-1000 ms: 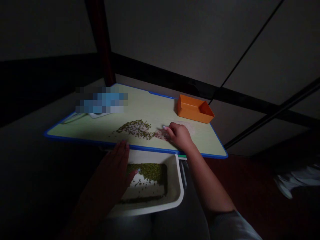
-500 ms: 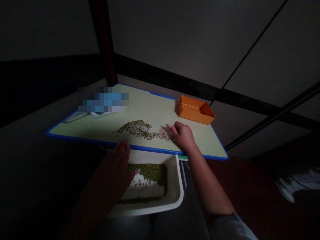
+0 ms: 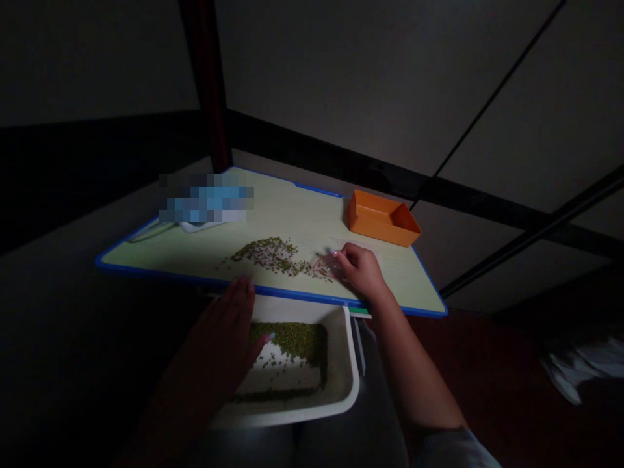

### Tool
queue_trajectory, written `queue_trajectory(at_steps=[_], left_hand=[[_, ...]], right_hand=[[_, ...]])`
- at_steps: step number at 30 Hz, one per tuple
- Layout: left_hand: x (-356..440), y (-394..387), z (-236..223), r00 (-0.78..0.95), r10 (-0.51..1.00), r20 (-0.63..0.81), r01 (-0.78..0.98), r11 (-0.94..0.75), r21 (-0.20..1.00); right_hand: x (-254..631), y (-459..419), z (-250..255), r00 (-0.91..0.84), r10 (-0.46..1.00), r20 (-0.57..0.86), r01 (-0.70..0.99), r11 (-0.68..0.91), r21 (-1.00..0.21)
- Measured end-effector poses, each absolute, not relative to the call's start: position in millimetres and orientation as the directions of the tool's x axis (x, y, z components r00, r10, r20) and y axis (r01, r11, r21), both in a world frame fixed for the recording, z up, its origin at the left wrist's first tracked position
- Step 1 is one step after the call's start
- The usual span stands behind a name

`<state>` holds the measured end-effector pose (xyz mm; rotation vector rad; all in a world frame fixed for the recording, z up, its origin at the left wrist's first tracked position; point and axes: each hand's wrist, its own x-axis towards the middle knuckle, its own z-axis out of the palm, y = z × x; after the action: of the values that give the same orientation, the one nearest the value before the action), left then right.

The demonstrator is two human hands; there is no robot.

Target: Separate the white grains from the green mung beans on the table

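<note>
My left hand (image 3: 228,325) lies over the left side of a white plastic tub (image 3: 351,364), fingers stretched toward the table's blue edge and thumb apart. Inside that tub are small green beans (image 3: 297,338), heaped at the far side and scattered over the bottom. On the pale green tabletop (image 3: 292,218) a loose mix of green beans and paler grains (image 3: 268,255) is spread out. At its right end rests my right hand (image 3: 361,268), fingers curled in and thumb pointing left toward the grains. Whatever it may pinch is too small to make out.
An orange rectangular box (image 3: 385,221) stands at the table's back right. On the left, a blurred-out bluish object (image 3: 207,201) sits on a white base, a cable beside it. The tub is below the table's front edge. Light-coloured shoes (image 3: 568,377) show at far right.
My right hand has shifted slightly, staying beside the grains with its fingers curled. The left hand keeps its place over the tub. The whole view has moved a little.
</note>
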<state>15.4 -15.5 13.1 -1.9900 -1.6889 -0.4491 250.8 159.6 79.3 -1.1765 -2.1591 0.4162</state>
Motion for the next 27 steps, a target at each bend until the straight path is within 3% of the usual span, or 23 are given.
queue_trajectory(at_steps=[12, 27], left_hand=[[18, -17, 13, 0.123, 0.858, 0.499, 0.992, -0.091, -0.089], [11, -13, 6, 0.140, 0.871, 0.471, 0.990, -0.114, -0.084]], right_hand=[[291, 163, 70, -0.381, 0.889, 0.255, 0.490, 0.428, -0.759], [291, 162, 64, -0.420, 0.869, 0.263, 0.449, 0.450, -0.771]])
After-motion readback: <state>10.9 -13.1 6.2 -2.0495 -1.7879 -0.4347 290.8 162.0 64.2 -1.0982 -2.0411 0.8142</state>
